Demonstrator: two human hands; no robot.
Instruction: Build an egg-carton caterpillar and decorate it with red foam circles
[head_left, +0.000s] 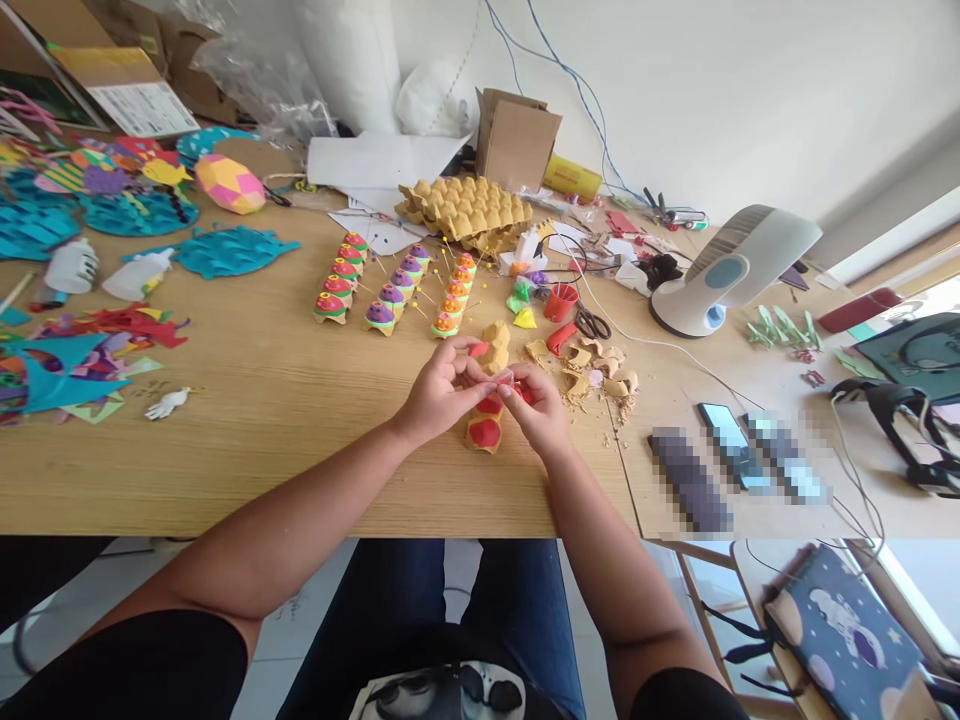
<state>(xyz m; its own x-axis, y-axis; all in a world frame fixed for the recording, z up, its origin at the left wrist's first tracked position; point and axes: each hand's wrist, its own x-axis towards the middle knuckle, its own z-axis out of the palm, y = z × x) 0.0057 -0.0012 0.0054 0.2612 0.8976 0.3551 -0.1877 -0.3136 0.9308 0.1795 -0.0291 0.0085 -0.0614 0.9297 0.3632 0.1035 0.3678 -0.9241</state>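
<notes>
My left hand (446, 390) and my right hand (536, 412) meet in front of me with their fingertips pinched together on a small bit of red modelling clay. Another red lump (478, 349) shows at the fingers of my left hand. Right under both hands lies a strip of egg carton (493, 345). Its near bumps are capped with red clay (484, 433), while the far bumps are bare cardboard. My fingers hide the middle of the strip.
Behind stand decorated carton strips with red (345, 270), purple (397, 290) and orange (455, 295) tops. Egg trays (465, 212) lie farther back. Scissors (592, 322), a red cup (561, 302) and torn carton scraps (592, 365) lie right, near a fan (731, 270) and phones (731, 440).
</notes>
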